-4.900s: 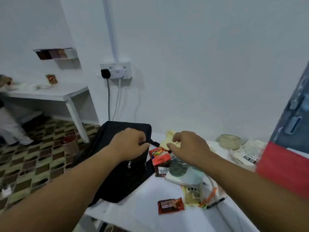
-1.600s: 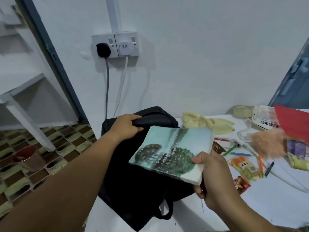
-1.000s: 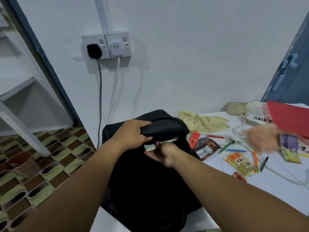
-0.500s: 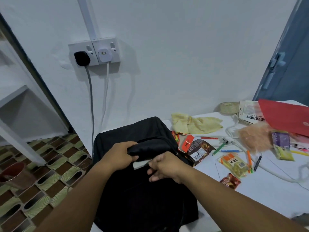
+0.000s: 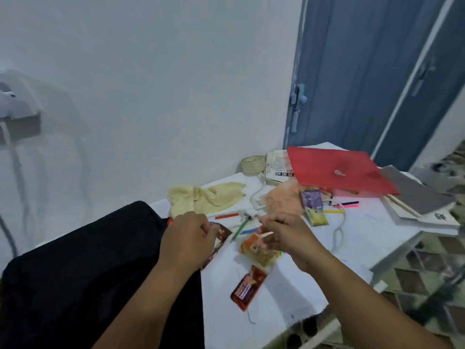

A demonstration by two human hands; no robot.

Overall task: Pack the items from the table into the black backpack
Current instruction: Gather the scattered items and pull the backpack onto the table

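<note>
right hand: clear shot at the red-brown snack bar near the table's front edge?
Probably yes. The snack bar lies flat on bare table, nothing on top of it, just below the right hand, which hovers over the orange packet.

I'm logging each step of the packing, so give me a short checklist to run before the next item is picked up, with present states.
1. Left hand free: cannot tell; it rests at the brown wrapper, fingers hidden.
2. Right hand free: cannot tell; it is over the orange packet, blurred.
3. Items left on the table: ok; red snack bar, yellow cloth and purple packet lie there.
4. Black backpack within reach: ok, beside the left hand.
5. Backpack opening open: cannot tell.
</note>
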